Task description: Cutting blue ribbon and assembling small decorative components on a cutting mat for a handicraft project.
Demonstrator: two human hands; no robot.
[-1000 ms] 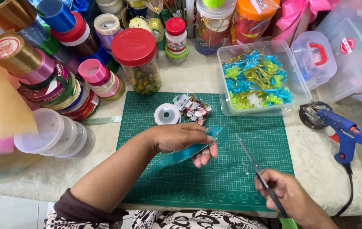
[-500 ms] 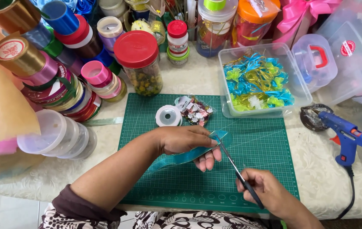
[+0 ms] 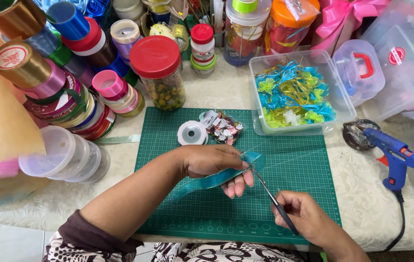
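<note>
A green cutting mat covers the cloth-draped surface, ribbon spools crowding the upper left. Centre frame, the left hand pinches a teal ribbon strip, its long axis running lower left to upper right. The right hand has its grip closed on scissors, blades pointing up-left at the ribbon's end.

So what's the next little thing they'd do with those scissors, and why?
Probably close the scissors to snip the teal ribbon. The left hand pinches the ribbon taut above the green mat, and the blades, worked by the right hand, already meet its end.
</note>
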